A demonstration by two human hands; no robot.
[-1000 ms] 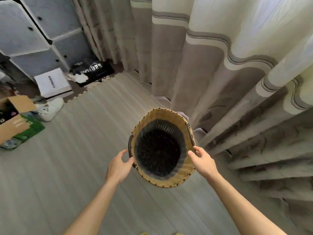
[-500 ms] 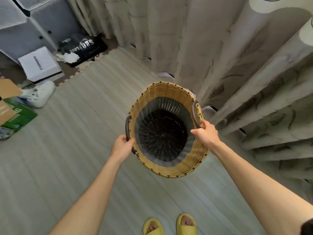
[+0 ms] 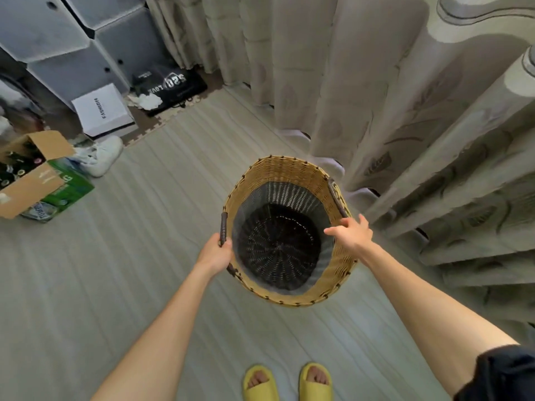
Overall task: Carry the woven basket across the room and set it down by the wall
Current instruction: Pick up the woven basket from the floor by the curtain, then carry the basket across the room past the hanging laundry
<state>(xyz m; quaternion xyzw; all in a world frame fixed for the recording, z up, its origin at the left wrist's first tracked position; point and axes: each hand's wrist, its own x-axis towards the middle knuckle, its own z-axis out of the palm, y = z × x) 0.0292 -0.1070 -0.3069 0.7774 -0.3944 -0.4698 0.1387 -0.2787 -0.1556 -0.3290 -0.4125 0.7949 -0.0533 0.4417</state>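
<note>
The woven basket (image 3: 278,169) has a tan rim, a dark inside and two dark side handles. It stands upright, low over the pale floor, close to the curtain; I cannot tell whether it touches the floor. My left hand (image 3: 215,253) is curled around the lower end of the left handle (image 3: 223,224). My right hand (image 3: 351,234) is at the rim just below the right handle (image 3: 335,195), with its fingers spread and its thumb reaching over the basket's inside.
Long beige curtains (image 3: 390,117) hang along the right. At the left are grey storage cubes (image 3: 72,39), a white box (image 3: 101,110), a black bag (image 3: 170,83), a white sneaker (image 3: 101,157) and an open cardboard box (image 3: 31,175). My feet in yellow slippers (image 3: 286,382) show at the bottom.
Both hands moved from the basket's sides onto its handles. Since half a second ago, the right hand's fingers have spread off the right handle. The left hand keeps its grip.
</note>
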